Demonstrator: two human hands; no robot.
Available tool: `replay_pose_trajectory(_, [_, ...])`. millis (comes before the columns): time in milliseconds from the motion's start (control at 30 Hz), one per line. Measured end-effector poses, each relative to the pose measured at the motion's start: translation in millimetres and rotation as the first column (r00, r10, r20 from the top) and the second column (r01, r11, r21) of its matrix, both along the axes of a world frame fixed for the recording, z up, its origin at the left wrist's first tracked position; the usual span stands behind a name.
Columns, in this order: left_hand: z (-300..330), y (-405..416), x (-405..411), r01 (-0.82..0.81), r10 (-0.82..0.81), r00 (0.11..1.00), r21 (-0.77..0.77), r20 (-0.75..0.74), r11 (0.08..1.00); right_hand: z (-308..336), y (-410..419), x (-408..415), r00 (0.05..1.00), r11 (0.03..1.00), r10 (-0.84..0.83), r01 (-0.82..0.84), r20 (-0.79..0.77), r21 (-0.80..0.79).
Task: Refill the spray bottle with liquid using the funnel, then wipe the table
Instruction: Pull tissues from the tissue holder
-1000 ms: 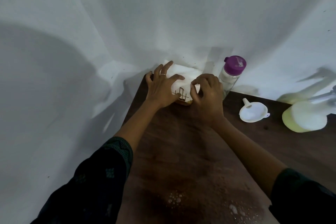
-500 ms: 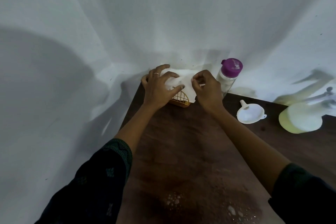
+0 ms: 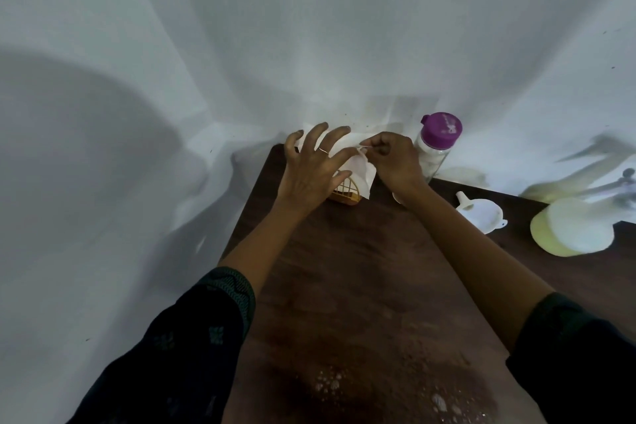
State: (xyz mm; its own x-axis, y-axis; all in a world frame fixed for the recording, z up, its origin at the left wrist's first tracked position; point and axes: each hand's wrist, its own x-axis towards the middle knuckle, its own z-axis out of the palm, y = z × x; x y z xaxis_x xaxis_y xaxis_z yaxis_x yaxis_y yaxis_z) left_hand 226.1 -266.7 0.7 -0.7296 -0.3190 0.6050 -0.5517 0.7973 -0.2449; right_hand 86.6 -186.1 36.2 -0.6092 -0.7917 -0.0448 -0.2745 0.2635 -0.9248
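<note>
At the far left corner of the dark wooden table stands a tan lattice napkin holder with white paper napkins in it. My left hand lies spread over the holder and napkins, fingers straight. My right hand pinches the top edge of one napkin, which hangs down from my fingers. A white funnel lies on the table to the right. The spray bottle, holding pale yellow liquid, stands at the right edge, blurred. Foamy wet patches cover the near tabletop.
A clear bottle with a purple cap stands against the white cloth backdrop, just right of my right hand. The backdrop wraps the table's far and left sides.
My right hand has lifted a napkin up out of the holder. My left hand's fingers have spread flatter over the holder. The view has shifted slightly.
</note>
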Motion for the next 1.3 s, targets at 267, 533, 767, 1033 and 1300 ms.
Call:
replay_pose_trajectory(267, [-10, 2, 3, -0.026, 0.024, 0.999, 0.027, 0.048, 0.999, 6, -6, -4, 0.998, 0.998, -0.064, 0.064, -0.010, -0.029])
replay_pose_trajectory(533, [-14, 7, 11, -0.116, 0.096, 0.990, 0.207, 0.103, 0.971, 23, -16, -1, 0.997, 0.988, -0.076, 0.074, -0.005, -0.135])
replay_pose_trajectory(767, [-22, 9, 19, -0.045, 0.035, 0.998, 0.224, 0.051, 0.974, 34, -20, 0, 0.993, 0.981, -0.103, 0.091, -0.062, -0.169])
replay_pose_trajectory(1033, [-12, 2, 18, -0.045, 0.001, 0.992, 0.345, 0.124, 0.938, 53, -24, 0, 0.987, 0.969, -0.151, 0.136, -0.062, -0.204])
replay_pose_trajectory(1300, [2, 3, 7, -0.138, 0.094, 0.990, 0.599, 0.104, 0.789, 80, -15, 8, 0.955, 0.871, -0.296, 0.268, -0.005, -0.412])
